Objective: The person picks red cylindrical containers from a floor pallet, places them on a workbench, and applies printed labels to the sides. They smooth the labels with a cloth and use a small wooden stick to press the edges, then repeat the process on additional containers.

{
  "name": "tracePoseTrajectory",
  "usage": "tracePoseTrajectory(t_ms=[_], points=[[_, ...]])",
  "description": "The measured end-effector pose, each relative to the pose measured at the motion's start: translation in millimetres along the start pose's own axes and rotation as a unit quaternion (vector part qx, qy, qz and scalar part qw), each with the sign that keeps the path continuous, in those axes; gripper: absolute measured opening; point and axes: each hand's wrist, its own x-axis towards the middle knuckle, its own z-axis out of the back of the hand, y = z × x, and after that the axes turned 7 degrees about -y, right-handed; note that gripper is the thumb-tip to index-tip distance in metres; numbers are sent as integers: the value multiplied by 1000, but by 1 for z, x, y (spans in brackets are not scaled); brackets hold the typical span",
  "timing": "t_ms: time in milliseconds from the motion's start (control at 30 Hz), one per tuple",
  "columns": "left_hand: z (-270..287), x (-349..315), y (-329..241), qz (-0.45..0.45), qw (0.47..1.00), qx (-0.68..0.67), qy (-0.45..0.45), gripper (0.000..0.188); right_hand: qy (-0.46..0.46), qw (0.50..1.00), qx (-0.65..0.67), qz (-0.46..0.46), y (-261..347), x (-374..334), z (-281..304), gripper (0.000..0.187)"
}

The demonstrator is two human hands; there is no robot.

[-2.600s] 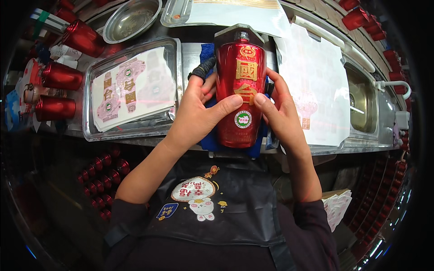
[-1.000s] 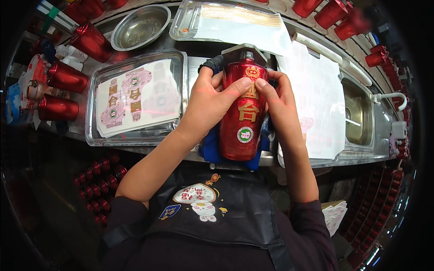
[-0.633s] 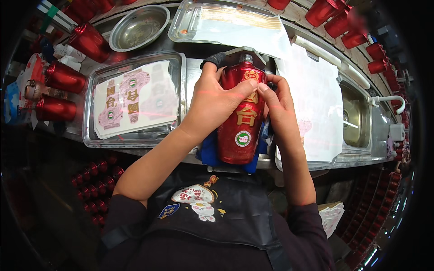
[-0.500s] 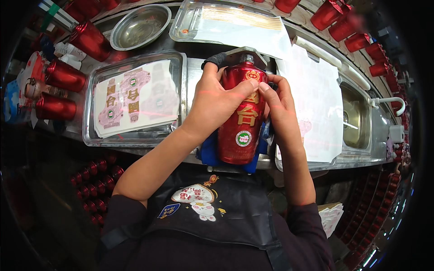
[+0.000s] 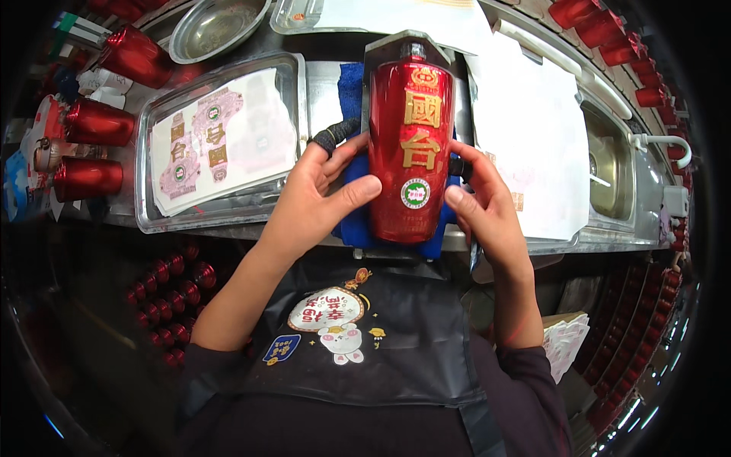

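Note:
A glossy red bottle [image 5: 408, 164] with raised gold characters and a round green-and-white emblem lies tilted back, its neck pointing away from me, on a dark angular holder [image 5: 407, 43] over a blue cloth [image 5: 353, 221]. At its left side is my left hand [image 5: 320, 186], thumb and fingers apart, a black wrap on one finger. My right hand [image 5: 487, 199] is at its right side, fingers apart and a fingertip by the edge. Both thumbs are off the bottle's front. A narrow blue item [image 5: 475, 256] shows below my right hand; whether that hand holds it cannot be told.
Left of the bottle, a metal tray [image 5: 145, 190] holds printed label sheets [image 5: 217, 141]. Behind it stands a metal bowl [image 5: 217, 30]. White sheets [image 5: 533, 145] lie at the right, before a sink [image 5: 609, 167]. Red bottles [image 5: 87, 179] line the far left.
Both hands have come down from the bottle's upper front to its sides, with the thumbs lifted off. In the picture, the bottle and worktop sit higher.

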Motion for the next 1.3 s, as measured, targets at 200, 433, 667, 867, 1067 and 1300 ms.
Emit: tracePoseTrajectory(t_ms=[200, 433, 667, 867, 1067, 1300], points=[[-15, -7, 19, -90, 995, 39, 0, 81, 10, 998, 24, 53, -15, -8, -6, 74], [-7, -1, 20, -91, 995, 29, 18, 81, 20, 998, 20, 64, -20, -2, -4, 73], [-8, -1, 22, -80, 996, 36, 8, 80, 29, 997, 2, 76, -23, 0, -2, 72], [-8, -1, 21, -83, 996, 35, 9, 83, 30, 996, 9, 78, -20, -1, -4, 73], [-7, 0, 20, -81, 996, 46, 14, 82, 31, 997, 1, 70, -23, 0, 0, 75], [-7, -2, 16, -53, 998, 26, 11, 80, 43, 998, -8, 49, -18, -4, 1, 82]])
